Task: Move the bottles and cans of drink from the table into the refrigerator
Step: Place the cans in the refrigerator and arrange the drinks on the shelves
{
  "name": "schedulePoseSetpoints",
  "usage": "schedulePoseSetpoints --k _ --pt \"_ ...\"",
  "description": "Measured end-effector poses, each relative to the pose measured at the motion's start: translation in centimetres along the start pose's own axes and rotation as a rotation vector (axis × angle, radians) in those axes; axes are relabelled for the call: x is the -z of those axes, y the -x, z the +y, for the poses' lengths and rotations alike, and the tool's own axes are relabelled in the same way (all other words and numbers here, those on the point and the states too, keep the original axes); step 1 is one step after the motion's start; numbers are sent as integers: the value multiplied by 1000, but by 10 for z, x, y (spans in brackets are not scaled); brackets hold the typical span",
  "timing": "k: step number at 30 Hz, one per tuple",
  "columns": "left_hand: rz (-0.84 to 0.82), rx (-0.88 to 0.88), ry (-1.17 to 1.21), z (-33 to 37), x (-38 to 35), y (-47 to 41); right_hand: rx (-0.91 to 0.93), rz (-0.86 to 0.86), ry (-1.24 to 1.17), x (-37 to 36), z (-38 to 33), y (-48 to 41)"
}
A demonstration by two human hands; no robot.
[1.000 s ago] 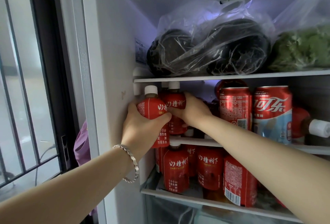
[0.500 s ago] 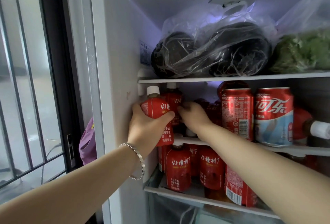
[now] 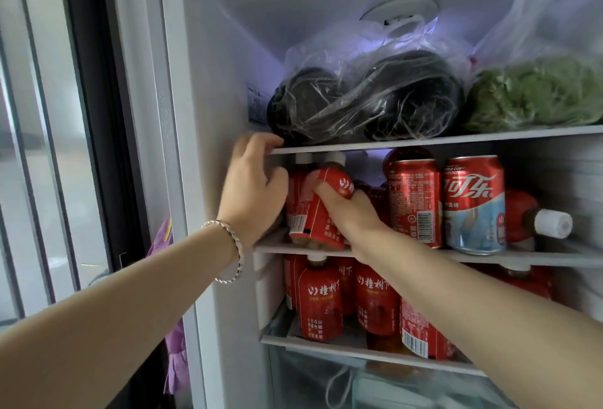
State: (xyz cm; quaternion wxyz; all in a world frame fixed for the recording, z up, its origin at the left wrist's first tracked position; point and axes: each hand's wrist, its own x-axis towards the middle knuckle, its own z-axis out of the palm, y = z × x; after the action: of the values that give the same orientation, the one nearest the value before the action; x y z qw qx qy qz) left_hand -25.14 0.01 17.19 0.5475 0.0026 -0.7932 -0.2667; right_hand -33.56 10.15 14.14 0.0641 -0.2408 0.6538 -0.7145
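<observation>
The right hand (image 3: 346, 209) grips the red bottle (image 3: 337, 181) on the middle shelf (image 3: 538, 258), its long axis tilted with the cap toward 1 o'clock, while the left hand (image 3: 257, 186) hovers loose and empty just beside it at 9 o'clock.

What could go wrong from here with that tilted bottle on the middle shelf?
1. The red-labelled plastic bottle with a white cap, gripped by the right hand, leans with its base near the front edge of the white middle shelf; released so, it may topple out.
2. Tight row: pushing it in could knock the tall red cola can nearby.
3. The red bottle lying sideways at far right might roll.
</observation>
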Motion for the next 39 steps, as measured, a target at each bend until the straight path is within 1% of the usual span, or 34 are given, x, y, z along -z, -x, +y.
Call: schedulePoseSetpoints --k 1,2,4,5,8,10,15,18,21,23,26,28,29,31,33,36,39 --pt "60 -90 -145 -4 0 -5 19 52 -9 0 2 -3" --pt "80 -145 -256 -9 -3 -11 38 92 -7 1 3 -5" --pt "127 -216 -407 -21 -18 -22 62 123 13 1 4 -7" --pt "179 -237 -445 -26 -26 -26 71 136 28 0 5 -6" --pt "360 -301 -423 -34 -44 -39 88 160 82 1 11 -12" --pt "443 -343 -381 -37 -48 -45 115 152 121 2 13 -16" --pt "545 -364 -345 -45 -60 -58 195 139 234 2 16 -26" --pt "566 -385 -356 -48 -60 -61 284 111 384 -2 25 -36" --pt "546 -399 -366 -48 -60 -60 292 45 429 -9 28 -45" --pt "540 -396 -382 -47 -59 -59 284 -10 526 -14 29 -48" --pt "528 -397 -393 -45 -57 -59 241 -144 748 -22 31 -47" --pt "521 -400 -387 -45 -57 -59 178 -221 834 -27 32 -52" --pt "514 -399 -384 -45 -57 -58 134 -234 859 -28 32 -57" --pt "501 -399 -374 -46 -56 -58 63 -202 933 -28 35 -69" --pt "497 -404 -361 -47 -56 -59 33 -167 1000 -26 38 -79" --pt "490 -410 -348 -46 -56 -59 36 -157 1006 -23 40 -85" --pt "474 -410 -345 -46 -54 -59 83 -139 1041 -22 41 -84"
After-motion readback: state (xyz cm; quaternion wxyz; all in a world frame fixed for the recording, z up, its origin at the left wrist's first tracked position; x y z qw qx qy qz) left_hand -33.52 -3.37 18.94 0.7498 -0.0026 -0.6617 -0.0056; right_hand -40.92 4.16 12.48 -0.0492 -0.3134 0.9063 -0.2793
